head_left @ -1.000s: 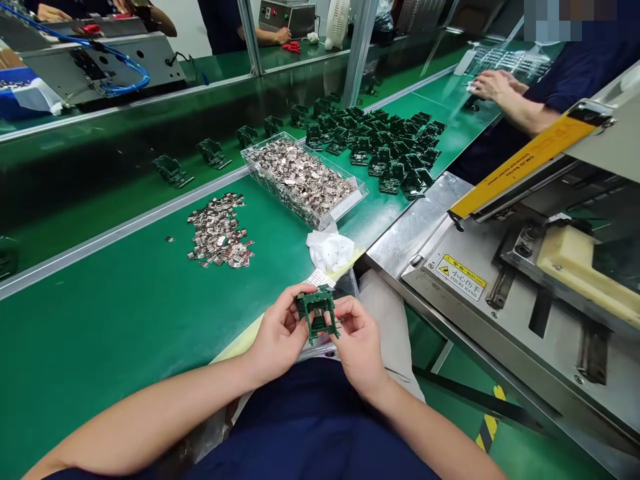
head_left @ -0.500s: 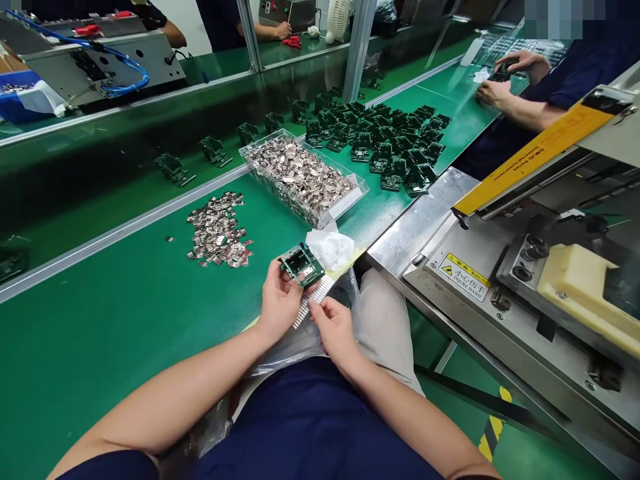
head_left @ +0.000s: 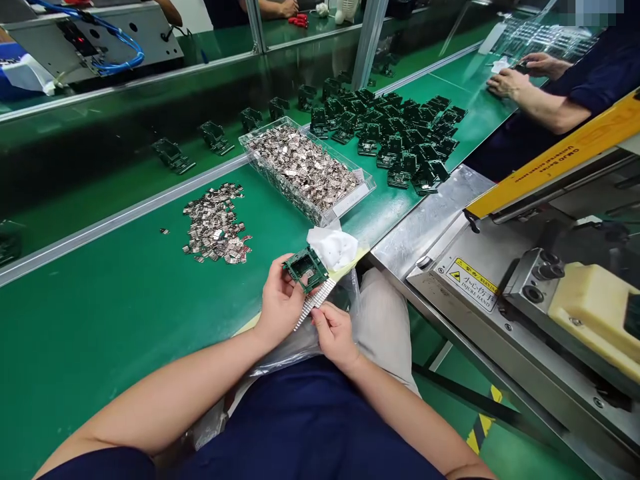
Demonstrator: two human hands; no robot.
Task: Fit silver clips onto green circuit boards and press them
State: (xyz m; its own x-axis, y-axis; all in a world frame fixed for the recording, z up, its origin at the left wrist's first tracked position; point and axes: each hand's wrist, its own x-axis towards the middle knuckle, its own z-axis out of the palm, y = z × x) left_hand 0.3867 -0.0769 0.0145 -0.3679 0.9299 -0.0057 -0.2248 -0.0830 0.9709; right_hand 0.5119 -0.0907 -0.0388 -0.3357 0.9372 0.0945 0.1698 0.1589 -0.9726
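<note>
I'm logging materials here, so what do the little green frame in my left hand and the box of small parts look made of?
The green frame: likely matte moulded plastic, dull and evenly coloured. The box: clear, glossy plastic, its contents showing through the walls. The small parts: apparently bright metal, glinting silver.
</note>
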